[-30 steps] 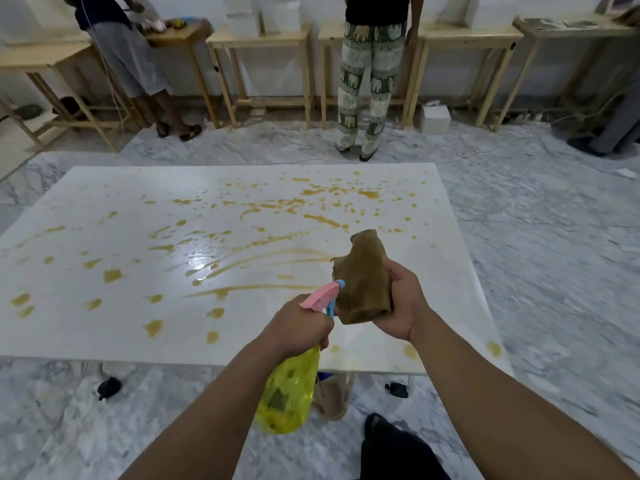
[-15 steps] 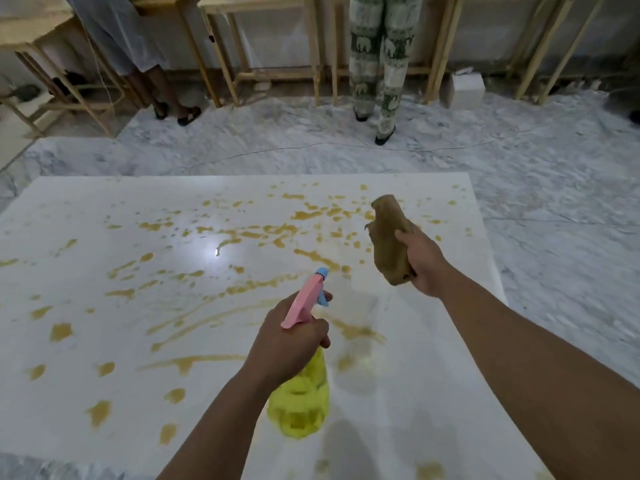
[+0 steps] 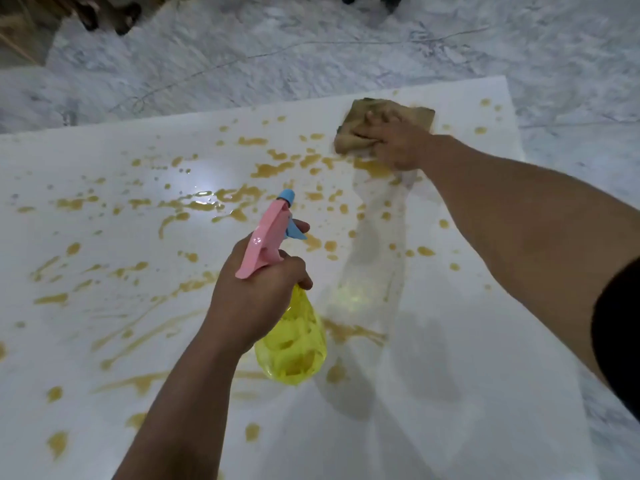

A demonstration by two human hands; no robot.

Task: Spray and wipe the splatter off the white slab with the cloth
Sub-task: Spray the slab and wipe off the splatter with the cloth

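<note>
The white slab (image 3: 467, 341) fills most of the view, dotted and streaked with yellow-brown splatter (image 3: 273, 168). My right hand (image 3: 398, 143) presses a brown cloth (image 3: 360, 126) flat onto the slab near its far right corner, fingers spread over it. My left hand (image 3: 256, 292) grips the neck of a spray bottle (image 3: 294, 344) with a yellow body, pink head and blue nozzle, held above the slab's middle, one finger by the blue trigger. A smeared, paler strip (image 3: 374, 258) runs from the cloth back toward me.
Grey-veined marble floor (image 3: 311, 39) surrounds the slab beyond its far and right edges. A thin cable (image 3: 214, 65) lies across the floor. Feet of people (image 3: 107, 15) stand at the top left and top middle.
My right hand has carried the cloth forward and down from mid-air onto the slab's far right part. My head has tilted lower and closer. The bottle has stayed in my left hand.
</note>
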